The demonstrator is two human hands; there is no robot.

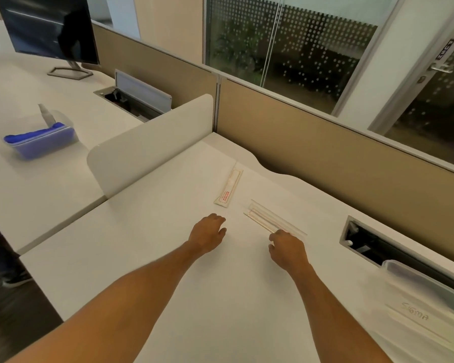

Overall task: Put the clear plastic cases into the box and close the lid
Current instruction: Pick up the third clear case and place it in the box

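Observation:
Two long clear plastic cases lie on the white desk. One case with a red label [228, 186] lies further back, pointing away from me. The other clear case [269, 217] lies slanted to its right. My left hand [207, 233] hovers just below the labelled case, fingers loosely curled, holding nothing. My right hand [287, 248] rests at the near end of the slanted case, fingertips touching it; a grip is not visible. A clear plastic box [427, 307] with "SIGMA" written on it sits at the right edge of the desk.
A white divider panel [147, 142] stands left of the cases. An open cable slot [372, 247] is cut into the desk behind the box. A tan partition [325, 153] runs along the back. On the neighbouring desk are a blue-filled container [41, 140] and a monitor [50, 30].

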